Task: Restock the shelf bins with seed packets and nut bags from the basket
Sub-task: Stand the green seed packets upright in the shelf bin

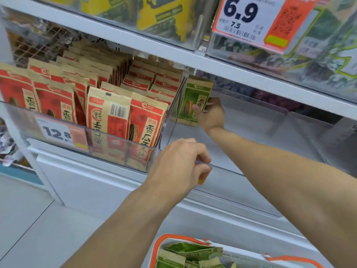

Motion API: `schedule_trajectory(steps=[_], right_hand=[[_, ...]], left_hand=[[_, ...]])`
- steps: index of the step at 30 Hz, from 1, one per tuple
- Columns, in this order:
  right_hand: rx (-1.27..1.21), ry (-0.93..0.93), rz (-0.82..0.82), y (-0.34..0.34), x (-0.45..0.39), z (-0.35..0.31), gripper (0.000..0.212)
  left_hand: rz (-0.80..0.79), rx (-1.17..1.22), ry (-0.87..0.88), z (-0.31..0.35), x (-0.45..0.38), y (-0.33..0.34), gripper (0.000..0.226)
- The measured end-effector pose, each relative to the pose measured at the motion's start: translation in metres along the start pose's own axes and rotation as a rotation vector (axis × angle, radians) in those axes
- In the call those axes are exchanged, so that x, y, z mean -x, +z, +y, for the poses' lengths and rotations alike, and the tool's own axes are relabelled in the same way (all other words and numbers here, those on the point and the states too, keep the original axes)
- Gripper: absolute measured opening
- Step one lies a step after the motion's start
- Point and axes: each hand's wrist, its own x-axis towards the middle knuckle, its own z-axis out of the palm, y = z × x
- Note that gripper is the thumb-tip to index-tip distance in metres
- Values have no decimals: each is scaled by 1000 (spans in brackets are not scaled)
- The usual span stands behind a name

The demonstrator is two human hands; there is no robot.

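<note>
My right hand (pixel 210 115) reaches deep into a clear shelf bin (pixel 241 188) and grips a green seed packet (pixel 193 99), holding it upright against the bin's left divider. Apart from that packet the bin looks bare. My left hand (pixel 179 165) is closed over the bin's clear front rim near its left corner. At the bottom edge stands a white basket (pixel 228 248) with orange handles, and several more green packets (pixel 191 254) lie in it.
The bin to the left (pixel 116 151) is packed with red seed packets (pixel 146 122) and carries a 12.8 price tag (pixel 58 132). Above, a shelf with yellow and green bags bears a 6.9 price tag (pixel 249 18). A white base panel runs below.
</note>
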Motion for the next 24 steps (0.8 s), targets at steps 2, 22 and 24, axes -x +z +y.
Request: schedule_trajectory(steps=[2, 22, 24], right_hand=[[-6, 54, 4, -1, 0, -2, 53], [119, 174, -188, -36, -1, -15, 71], [104, 163, -214, -61, 9, -21, 59]], left_hand=[[2, -5, -10, 2, 0, 1, 5], [13, -7, -8, -1, -2, 1, 11], [12, -33, -16, 0, -3, 0, 10]])
